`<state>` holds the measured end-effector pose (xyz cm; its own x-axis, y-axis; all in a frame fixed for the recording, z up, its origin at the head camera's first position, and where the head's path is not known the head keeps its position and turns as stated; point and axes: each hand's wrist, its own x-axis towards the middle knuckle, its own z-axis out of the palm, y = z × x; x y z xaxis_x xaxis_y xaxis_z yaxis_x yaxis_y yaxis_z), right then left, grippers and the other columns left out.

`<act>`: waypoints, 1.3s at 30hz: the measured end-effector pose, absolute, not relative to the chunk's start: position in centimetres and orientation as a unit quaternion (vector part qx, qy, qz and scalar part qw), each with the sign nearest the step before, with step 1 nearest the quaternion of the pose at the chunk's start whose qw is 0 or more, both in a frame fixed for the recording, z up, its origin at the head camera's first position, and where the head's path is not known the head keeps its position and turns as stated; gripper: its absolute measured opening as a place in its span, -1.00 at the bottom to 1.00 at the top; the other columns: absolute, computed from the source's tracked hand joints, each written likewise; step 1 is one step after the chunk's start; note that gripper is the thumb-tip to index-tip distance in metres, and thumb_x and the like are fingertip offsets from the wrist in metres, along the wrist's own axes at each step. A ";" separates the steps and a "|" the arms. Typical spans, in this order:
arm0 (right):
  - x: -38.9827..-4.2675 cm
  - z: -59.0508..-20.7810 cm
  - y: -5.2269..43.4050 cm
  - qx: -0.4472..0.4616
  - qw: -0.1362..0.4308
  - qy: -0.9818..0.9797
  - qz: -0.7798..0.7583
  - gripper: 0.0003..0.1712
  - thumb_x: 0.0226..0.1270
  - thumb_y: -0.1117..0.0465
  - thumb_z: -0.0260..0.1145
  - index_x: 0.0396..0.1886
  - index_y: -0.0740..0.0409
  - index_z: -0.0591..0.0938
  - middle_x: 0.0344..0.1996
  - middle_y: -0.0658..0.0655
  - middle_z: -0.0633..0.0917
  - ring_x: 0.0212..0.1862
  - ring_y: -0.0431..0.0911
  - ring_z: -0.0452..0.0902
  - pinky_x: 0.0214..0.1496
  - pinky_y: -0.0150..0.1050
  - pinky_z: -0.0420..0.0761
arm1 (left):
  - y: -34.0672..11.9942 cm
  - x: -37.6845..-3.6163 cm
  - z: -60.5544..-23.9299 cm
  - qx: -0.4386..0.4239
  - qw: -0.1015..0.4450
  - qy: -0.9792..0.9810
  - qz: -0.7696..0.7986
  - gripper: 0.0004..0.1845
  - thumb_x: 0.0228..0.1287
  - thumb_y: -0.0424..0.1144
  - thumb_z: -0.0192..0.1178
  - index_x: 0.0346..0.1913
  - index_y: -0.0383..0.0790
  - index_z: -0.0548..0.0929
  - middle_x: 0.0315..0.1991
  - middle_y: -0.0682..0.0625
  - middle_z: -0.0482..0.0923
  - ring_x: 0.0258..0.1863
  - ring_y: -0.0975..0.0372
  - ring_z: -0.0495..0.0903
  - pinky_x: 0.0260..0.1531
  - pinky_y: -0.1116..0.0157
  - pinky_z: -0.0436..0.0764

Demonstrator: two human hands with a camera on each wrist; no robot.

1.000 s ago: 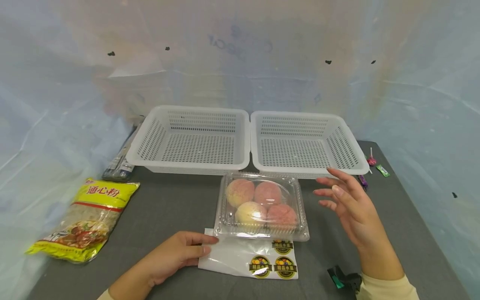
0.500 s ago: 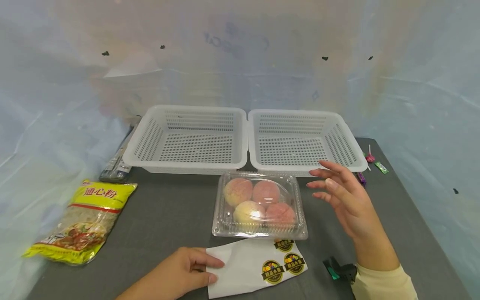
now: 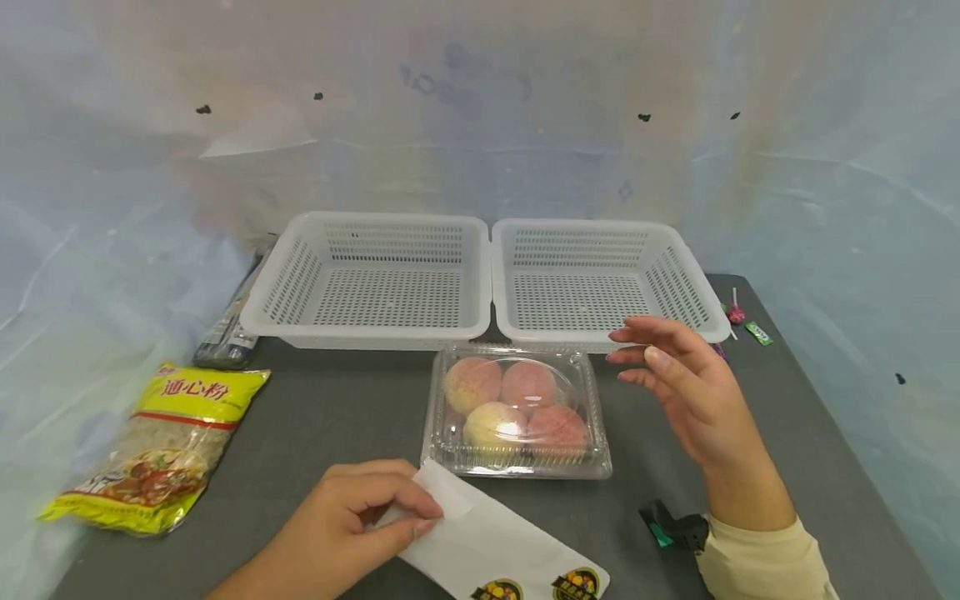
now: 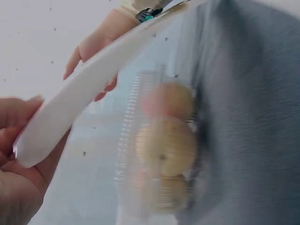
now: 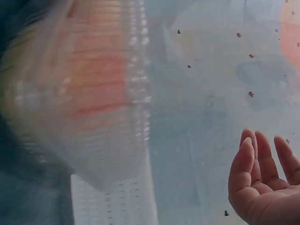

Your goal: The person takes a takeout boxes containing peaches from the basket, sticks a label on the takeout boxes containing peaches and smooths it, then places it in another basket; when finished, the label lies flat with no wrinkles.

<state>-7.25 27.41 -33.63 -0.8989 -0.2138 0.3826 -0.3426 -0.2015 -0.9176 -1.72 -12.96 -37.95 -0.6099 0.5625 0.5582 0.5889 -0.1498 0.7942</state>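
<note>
My left hand (image 3: 367, 517) pinches one end of a white sticker sheet (image 3: 495, 533) between thumb and fingers. Round black labels with coloured fruit pictures (image 3: 576, 583) show near the sheet's other end, and its near edge runs out of the head view. Just beyond the sheet, a clear plastic box (image 3: 517, 412) with a lid holds several pink and yellow peaches (image 3: 528, 385). In the left wrist view the sheet (image 4: 70, 101) is lifted and slants across. My right hand (image 3: 690, 392) hovers to the right of the box, its fingers relaxed and holding nothing.
Two white plastic baskets (image 3: 367, 340) (image 3: 600, 340) stand side by side behind the box. A yellow bag of macaroni (image 3: 161, 450) lies at left, with grey packets (image 3: 228, 333) behind it. A lollipop (image 3: 736, 314) and a green-wrapped candy (image 3: 759, 333) lie at the right edge.
My left hand has drawn the sticker sheet out from the box's front edge, toward me, and lifted and tilted it. My right hand has shifted slightly left in the view, still relaxed.
</note>
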 end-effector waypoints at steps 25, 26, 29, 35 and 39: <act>-9.1 -30.4 24.9 0.312 0.061 -0.553 0.770 -0.58 0.66 0.53 -0.05 0.35 0.54 0.53 0.16 0.34 0.66 0.21 0.18 0.61 0.20 -0.06 0.64 | -8.6 -10.4 -33.3 -0.302 0.157 -0.614 -0.712 -0.69 0.30 -0.76 0.31 0.08 -0.59 0.68 0.09 -0.27 0.67 -0.10 0.06 0.66 -0.16 0.28 0.72; -9.1 -30.5 24.8 0.311 0.061 -0.560 0.765 -0.58 0.65 0.53 -0.05 0.35 0.53 0.53 0.16 0.35 0.67 0.20 0.18 0.61 0.20 -0.07 0.64 | -8.5 -10.6 -33.2 -0.301 0.162 -0.607 -0.717 -0.69 0.30 -0.76 0.31 0.08 -0.61 0.67 0.08 -0.27 0.67 -0.10 0.06 0.66 -0.16 0.28 0.72; -9.1 -30.8 24.7 0.304 0.061 -0.587 0.748 -0.56 0.63 0.55 -0.04 0.37 0.51 0.53 0.17 0.36 0.67 0.19 0.20 0.61 0.21 -0.06 0.62 | -8.2 -11.0 -33.1 -0.295 0.179 -0.584 -0.735 -0.69 0.27 -0.77 0.31 0.06 -0.65 0.65 0.07 -0.24 0.67 -0.11 0.07 0.64 -0.16 0.29 0.70; -9.3 -31.3 24.4 0.241 0.090 -0.641 0.723 -0.61 0.61 0.55 0.05 0.32 0.50 0.57 0.17 0.35 0.67 0.17 0.16 0.63 0.13 -0.10 0.63 | -8.4 -11.3 -33.2 -0.279 0.201 -0.563 -0.751 -0.69 0.24 -0.78 0.34 0.04 -0.67 0.65 0.06 -0.17 0.69 -0.10 0.08 0.63 -0.15 0.32 0.68; -9.6 -31.7 24.4 0.187 0.112 -0.659 0.720 -0.67 0.63 0.52 0.12 0.27 0.52 0.58 0.14 0.37 0.68 0.11 0.15 0.65 0.08 -0.15 0.66 | -8.6 -11.6 -33.4 -0.274 0.200 -0.557 -0.758 -0.70 0.28 -0.75 0.35 0.05 -0.66 0.65 0.07 -0.19 0.67 -0.11 0.07 0.61 -0.15 0.33 0.69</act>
